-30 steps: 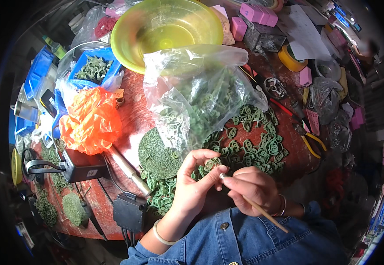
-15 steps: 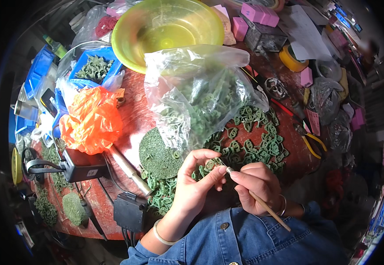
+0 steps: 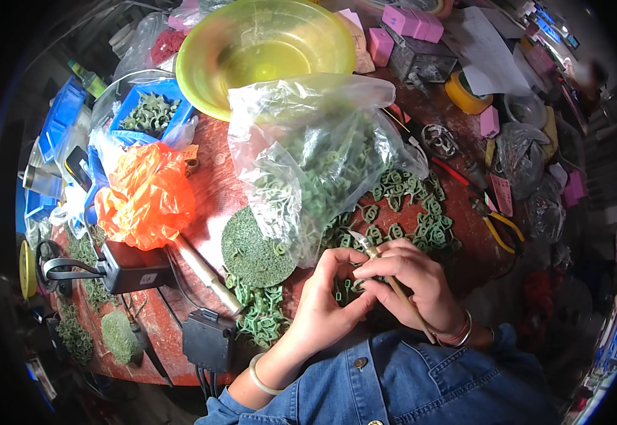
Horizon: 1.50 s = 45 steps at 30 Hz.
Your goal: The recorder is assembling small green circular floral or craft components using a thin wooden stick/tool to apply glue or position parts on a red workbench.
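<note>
My left hand (image 3: 324,308) has its thumb and forefinger curled around a small green ring-shaped piece (image 3: 357,285), mostly hidden by the fingers. Close against it, my right hand (image 3: 422,287) also has its fingertips at the piece. Tucked in the right hand is a slim knife with a wooden handle (image 3: 412,309), its pale pointed tip rising up and away from the piece. Beyond my hands, many similar green pieces (image 3: 432,225) lie scattered on the red tabletop. A clear plastic bag (image 3: 308,152) full of them stands behind, and another heap (image 3: 260,316) is left of my left wrist.
A yellow basin (image 3: 198,64) sits at the back. Leftward are an orange plastic bag (image 3: 147,198), a blue bin (image 3: 120,120), a metal rod (image 3: 205,274) and a black box (image 3: 208,338). Pliers with yellow handles (image 3: 505,234) and yellow tape (image 3: 464,95) lie right. A round green pad (image 3: 248,244) is near the middle.
The knife's tip has swung off the green piece and now points upward, with its handle steeper. My right hand has moved up and closer to my left, its fingertips now at the piece.
</note>
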Motion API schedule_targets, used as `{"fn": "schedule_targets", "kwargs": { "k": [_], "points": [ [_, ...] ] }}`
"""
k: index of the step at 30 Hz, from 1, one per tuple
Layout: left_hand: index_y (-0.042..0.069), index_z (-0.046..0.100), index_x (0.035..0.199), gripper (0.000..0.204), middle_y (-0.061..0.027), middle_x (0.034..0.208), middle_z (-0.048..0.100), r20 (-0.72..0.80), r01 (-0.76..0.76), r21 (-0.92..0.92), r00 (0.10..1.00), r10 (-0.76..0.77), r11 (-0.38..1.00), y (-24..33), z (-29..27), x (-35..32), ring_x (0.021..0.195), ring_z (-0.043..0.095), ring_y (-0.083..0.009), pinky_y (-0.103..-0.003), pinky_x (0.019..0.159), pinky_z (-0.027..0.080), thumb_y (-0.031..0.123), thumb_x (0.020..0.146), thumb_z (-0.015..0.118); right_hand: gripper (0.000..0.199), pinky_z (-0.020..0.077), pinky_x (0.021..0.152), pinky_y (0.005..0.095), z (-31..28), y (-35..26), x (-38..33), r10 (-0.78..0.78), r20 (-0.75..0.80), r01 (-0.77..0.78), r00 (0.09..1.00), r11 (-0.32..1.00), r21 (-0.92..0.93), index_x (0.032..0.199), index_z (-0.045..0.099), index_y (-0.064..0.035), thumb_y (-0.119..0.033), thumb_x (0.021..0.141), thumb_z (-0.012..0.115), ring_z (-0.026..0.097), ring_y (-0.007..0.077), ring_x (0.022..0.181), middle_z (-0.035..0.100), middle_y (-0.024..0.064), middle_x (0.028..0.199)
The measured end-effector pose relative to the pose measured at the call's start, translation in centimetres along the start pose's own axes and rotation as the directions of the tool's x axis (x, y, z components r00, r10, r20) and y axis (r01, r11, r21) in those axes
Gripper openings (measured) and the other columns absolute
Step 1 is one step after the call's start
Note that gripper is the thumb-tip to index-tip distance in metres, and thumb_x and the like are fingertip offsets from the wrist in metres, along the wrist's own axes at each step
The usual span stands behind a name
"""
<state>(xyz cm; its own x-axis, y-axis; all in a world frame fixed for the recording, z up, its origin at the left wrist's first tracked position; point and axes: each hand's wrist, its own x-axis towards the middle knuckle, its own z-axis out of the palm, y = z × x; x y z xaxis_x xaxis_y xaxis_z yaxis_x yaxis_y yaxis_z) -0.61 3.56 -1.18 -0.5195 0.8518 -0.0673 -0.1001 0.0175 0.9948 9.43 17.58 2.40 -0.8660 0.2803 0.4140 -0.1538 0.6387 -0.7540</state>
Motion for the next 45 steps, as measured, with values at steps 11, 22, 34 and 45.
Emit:
{"fn": "schedule_targets", "kwargs": {
  "k": [11, 22, 34, 45],
  "points": [
    [0.004, 0.051, 0.121, 0.038, -0.0029, 0.093, 0.058, 0.331, 0.41, -0.349, 0.895, -0.298, 0.843, 1.6, -1.2, 0.3, 0.072, 0.06, -0.0084, -0.021, 0.059, 0.05, -0.004, 0.086, 0.064, 0.014, 0.0487, 0.085, 0.0236, -0.3, 1.1, -1.0, 0.554, 0.092, -0.454, 0.828, 0.565, 0.689, 0.106, 0.059, -0.0015, -0.001, 0.092, 0.062, 0.061, 0.0088, 0.093, 0.065, 0.004, 0.097],
    [0.002, 0.051, 0.117, 0.03, -0.0052, 0.097, 0.057, 0.267, 0.369, -0.596, 0.929, -0.257, 0.713, 0.8, -1.1, 0.3, 0.081, 0.061, -0.0144, -0.025, 0.064, 0.052, 0.0, 0.09, 0.063, 0.015, 0.0498, 0.082, 0.0232, 0.6, 0.4, -1.0, 0.574, 0.115, -0.464, 0.811, 0.511, 0.724, 0.106, 0.059, -0.0016, -0.005, 0.092, 0.064, 0.062, 0.0088, 0.092, 0.065, 0.0033, 0.097],
    [0.005, 0.056, 0.112, 0.03, 0.0009, 0.089, 0.056, 0.093, 0.24, -0.407, 0.971, -0.221, 0.881, 0.9, -0.9, 0.2, 0.081, 0.056, -0.0064, -0.02, 0.067, 0.048, 0.0, 0.085, 0.069, 0.013, 0.05, 0.078, 0.0242, 0.9, 0.2, -1.2, 0.403, -0.015, -0.358, 0.915, 0.829, 0.431, 0.107, 0.057, 0.0, -0.002, 0.094, 0.059, 0.061, 0.0094, 0.089, 0.064, 0.0049, 0.095],
    [0.004, 0.062, 0.108, 0.031, 0.0023, 0.087, 0.057, -0.114, 0.016, -0.074, 0.993, -0.024, 0.997, 0.7, -0.3, 0.3, 0.08, 0.054, -0.0053, -0.021, 0.082, 0.043, -0.004, 0.079, 0.068, 0.035, 0.0527, 0.07, 0.0322, -1.6, -0.6, -1.2, -0.113, -0.018, 0.113, 0.993, 0.993, 0.015, 0.113, 0.062, 0.0013, 0.001, 0.08, 0.071, 0.064, 0.0223, 0.08, 0.065, 0.0112, 0.104]
  ]
}}
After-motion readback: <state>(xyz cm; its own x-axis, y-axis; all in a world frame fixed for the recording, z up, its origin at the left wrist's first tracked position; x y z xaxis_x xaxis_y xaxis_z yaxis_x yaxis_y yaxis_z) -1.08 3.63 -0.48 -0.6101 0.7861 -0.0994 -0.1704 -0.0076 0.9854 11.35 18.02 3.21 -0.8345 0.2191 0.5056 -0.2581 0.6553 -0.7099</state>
